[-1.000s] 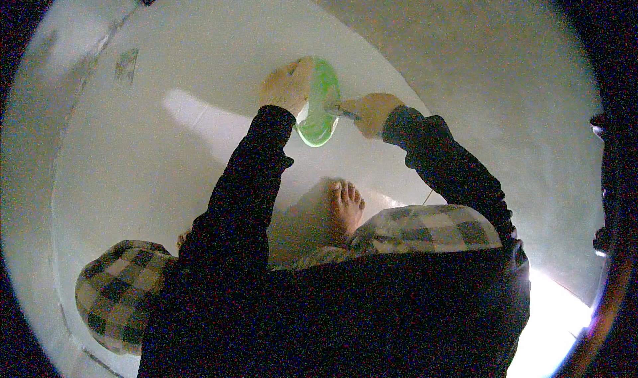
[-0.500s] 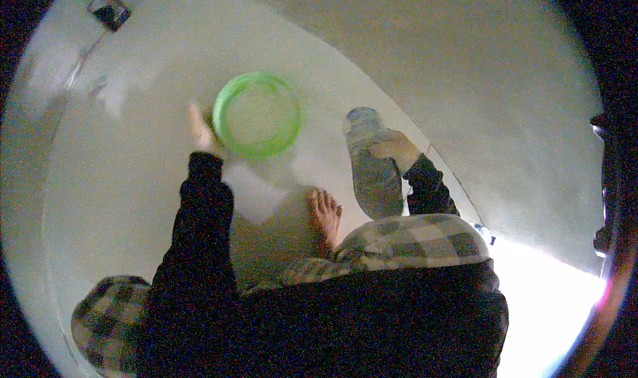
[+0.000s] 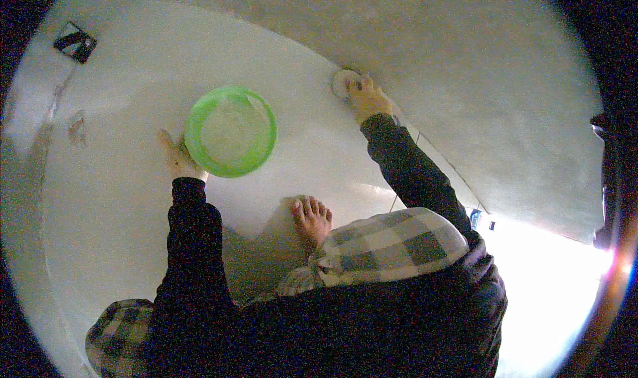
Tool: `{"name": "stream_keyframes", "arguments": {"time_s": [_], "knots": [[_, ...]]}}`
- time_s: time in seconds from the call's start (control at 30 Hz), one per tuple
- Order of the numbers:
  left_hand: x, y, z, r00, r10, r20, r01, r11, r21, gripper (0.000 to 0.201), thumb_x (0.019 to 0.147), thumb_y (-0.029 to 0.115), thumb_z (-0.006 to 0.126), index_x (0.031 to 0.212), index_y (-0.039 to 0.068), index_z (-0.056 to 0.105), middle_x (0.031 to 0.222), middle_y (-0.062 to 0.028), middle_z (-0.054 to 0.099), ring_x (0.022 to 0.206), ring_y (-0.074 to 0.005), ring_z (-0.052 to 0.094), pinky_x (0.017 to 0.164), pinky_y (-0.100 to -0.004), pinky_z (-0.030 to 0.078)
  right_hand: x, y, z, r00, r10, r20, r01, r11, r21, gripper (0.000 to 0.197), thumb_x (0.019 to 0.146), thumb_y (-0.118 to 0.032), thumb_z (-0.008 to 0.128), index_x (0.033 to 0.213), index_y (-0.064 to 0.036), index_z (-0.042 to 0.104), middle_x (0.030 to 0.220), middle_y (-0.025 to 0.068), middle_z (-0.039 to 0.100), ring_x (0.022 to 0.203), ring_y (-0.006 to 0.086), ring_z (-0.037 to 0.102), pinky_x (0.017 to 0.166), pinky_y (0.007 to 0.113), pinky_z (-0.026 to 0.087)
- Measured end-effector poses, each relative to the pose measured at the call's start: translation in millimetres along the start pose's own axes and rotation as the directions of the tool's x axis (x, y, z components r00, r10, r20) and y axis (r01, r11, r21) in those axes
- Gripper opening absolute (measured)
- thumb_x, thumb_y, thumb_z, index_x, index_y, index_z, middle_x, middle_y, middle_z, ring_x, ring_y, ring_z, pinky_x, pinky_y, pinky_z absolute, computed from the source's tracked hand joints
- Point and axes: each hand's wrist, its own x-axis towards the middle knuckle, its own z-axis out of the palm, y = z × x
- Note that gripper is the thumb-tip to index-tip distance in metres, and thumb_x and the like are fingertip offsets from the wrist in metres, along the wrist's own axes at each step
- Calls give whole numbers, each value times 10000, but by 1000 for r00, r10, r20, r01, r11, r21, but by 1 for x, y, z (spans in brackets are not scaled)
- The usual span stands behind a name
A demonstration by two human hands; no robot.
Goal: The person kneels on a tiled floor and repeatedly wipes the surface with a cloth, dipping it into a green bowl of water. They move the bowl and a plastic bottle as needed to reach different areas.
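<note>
On the left, a round green basin [image 3: 194, 133] with pale, cloudy contents is held at its lower left side by my left hand [image 3: 178, 160]. The thumb side sticks out past the rim, and the other fingers are mostly hidden by the basin. My right arm stretches forward to the foot of the wall. There my right hand [image 3: 369, 101] has its fingers curled over a pale round object [image 3: 343, 83], whose kind I cannot make out.
A square floor drain [image 3: 75, 42] lies at the far left of the pale floor. The grey wall [image 3: 465, 92] rises along the right. My bare foot [image 3: 312, 220] stands below the basin, and bright light comes through an opening [image 3: 551, 298] at lower right.
My right hand has moved forward to the wall's foot. The large clear bottle-like thing it held near my knee no longer shows as such. The view has shifted; my left hand keeps its hold on the basin.
</note>
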Motion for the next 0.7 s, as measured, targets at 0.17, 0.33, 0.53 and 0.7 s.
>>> {"name": "stream_keyframes", "arguments": {"time_s": [0.17,0.33,0.53,0.7], "knots": [[-2,-2,-1,999,-11,32,10,1000,30,986,872,781,252,1401,-43,372,1363,-187,505,1226,-334,504,1057,-461,366,8,24,45,919,274,282,-345,906,246,363,981,-302,398,1284,-141,514,1250,206,560,1056,393,605,893,499,499],[11,-7,-16,997,10,72,-16,996,89,995,869,789,243,1410,-37,362,1398,-183,468,1271,-335,459,1065,-473,356,-9,49,31,841,289,457,-288,955,-74,404,980,-257,390,1351,-107,447,1274,213,564,1091,388,603,934,478,489],[17,-13,-18,996,9,92,-12,999,37,958,894,762,222,1389,-40,389,1376,-186,490,1251,-321,477,1067,-473,354,-22,-26,-21,998,-57,-12,58,990,128,367,986,-219,378,1341,-157,449,1345,190,498,1052,365,623,876,473,520],[33,-39,-33,991,90,99,-81,992,-92,872,913,717,307,1370,-17,424,1314,-146,551,1198,-299,508,1086,-469,325,26,-58,-20,953,-280,-115,296,942,157,337,974,-218,414,1301,-157,470,1277,180,524,1004,335,646,739,435,565]]}}
